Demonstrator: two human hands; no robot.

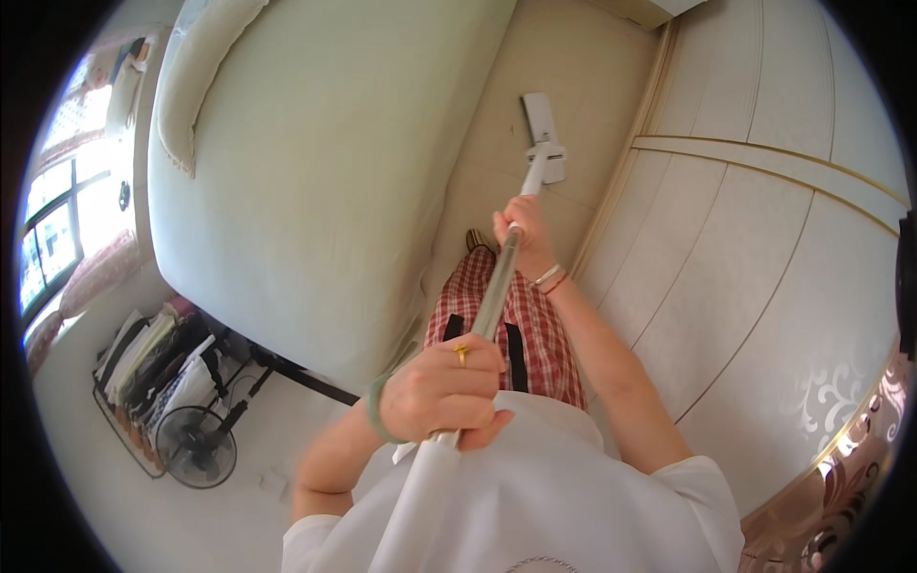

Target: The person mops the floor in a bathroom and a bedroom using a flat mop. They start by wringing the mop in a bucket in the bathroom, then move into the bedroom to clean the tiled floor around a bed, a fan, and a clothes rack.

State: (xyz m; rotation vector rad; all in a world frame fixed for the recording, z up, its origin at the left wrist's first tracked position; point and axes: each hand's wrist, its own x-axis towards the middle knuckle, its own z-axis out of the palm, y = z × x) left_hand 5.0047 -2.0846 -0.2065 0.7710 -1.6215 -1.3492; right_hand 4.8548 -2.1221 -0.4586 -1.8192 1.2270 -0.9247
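Note:
A long-handled flat mop (497, 286) slants from my chest toward the floor, its pole white with a bare metal stretch in the middle. My left hand (444, 392), with a yellow ring and a green bangle, is wrapped round the upper pole close to my body. Farther down, my right hand (525, 231) grips the pole near the lower end of the metal stretch. The white rectangular mop head (541, 119) rests on the floor beyond, between the bed and the wardrobe. Its underside is hidden.
A bed (315, 172) with a pale sheet and a pillow (196, 86) fills the left. White wardrobe doors (688, 229) line the right. A black fan (196, 447) and a rack of clothes (158, 368) stand at lower left, below a window (57, 229).

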